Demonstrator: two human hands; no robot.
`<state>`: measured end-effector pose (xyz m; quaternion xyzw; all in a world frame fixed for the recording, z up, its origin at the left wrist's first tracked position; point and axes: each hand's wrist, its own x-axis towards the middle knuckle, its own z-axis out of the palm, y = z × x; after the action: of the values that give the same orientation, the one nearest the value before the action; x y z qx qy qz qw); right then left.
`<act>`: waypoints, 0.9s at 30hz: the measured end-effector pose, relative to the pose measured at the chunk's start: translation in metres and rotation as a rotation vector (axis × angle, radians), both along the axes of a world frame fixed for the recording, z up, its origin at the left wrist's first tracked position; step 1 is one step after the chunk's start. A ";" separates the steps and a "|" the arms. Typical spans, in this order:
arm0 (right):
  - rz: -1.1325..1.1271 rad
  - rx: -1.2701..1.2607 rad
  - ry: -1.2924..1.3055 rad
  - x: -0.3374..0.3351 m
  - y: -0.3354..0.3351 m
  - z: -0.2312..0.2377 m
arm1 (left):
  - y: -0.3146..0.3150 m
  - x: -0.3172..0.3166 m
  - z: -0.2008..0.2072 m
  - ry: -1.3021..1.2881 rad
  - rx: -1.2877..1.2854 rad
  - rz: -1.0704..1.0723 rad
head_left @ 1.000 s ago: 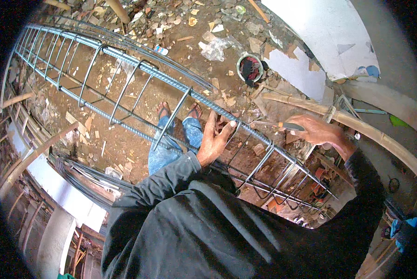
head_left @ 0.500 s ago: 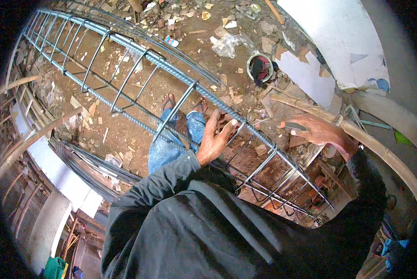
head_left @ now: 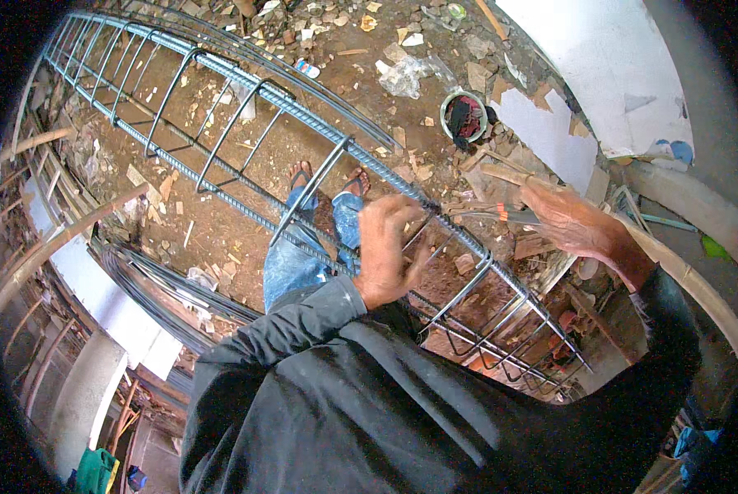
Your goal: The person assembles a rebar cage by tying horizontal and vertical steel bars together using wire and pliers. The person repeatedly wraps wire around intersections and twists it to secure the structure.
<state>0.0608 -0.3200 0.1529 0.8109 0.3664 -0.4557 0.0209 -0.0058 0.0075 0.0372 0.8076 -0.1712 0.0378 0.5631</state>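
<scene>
A long cage of ribbed steel bars [head_left: 315, 123] with square stirrups crosses in front of me, from far left to near right. My left hand [head_left: 385, 251] is beside its upper bar, blurred, with fingers bent and thumb apart; I see nothing held in it. My right hand [head_left: 575, 222] is closed round pliers [head_left: 520, 217] with grey handles and orange bands. Their jaw end points left toward the upper bar, just beyond a stirrup joint. Whether the jaws touch the bar or wire there, I cannot make out.
Loose bars [head_left: 167, 292] lie in a bundle at left. Bamboo poles [head_left: 674, 267] stand close by my right arm. Farther off are a round bucket [head_left: 463, 115] with dark cloth and a white panel [head_left: 600, 66]. Rubble and scraps cover the dirt floor [head_left: 212, 140].
My left hand has come off the stirrup joint, its fingers turning up and bending. The right hand has shifted slightly right, and the pliers now show more of their length toward the bar.
</scene>
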 end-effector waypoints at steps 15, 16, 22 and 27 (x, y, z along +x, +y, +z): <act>-0.704 -0.381 0.715 0.068 0.049 0.022 | -0.137 0.037 0.041 -0.006 0.106 -0.235; -0.676 -0.359 0.735 0.071 0.049 0.021 | -0.137 0.039 0.038 0.014 0.139 -0.282; -0.324 -0.275 -0.062 0.035 0.059 0.048 | -0.135 0.042 0.030 -0.007 0.041 -0.255; -0.333 -0.420 -0.527 -0.007 0.087 0.067 | -0.130 0.048 0.033 0.119 0.051 -0.329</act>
<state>0.0541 -0.2328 0.2201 0.9269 0.1102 -0.2936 0.2061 0.0427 -0.1224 0.0699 0.7835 -0.2683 -0.1072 0.5501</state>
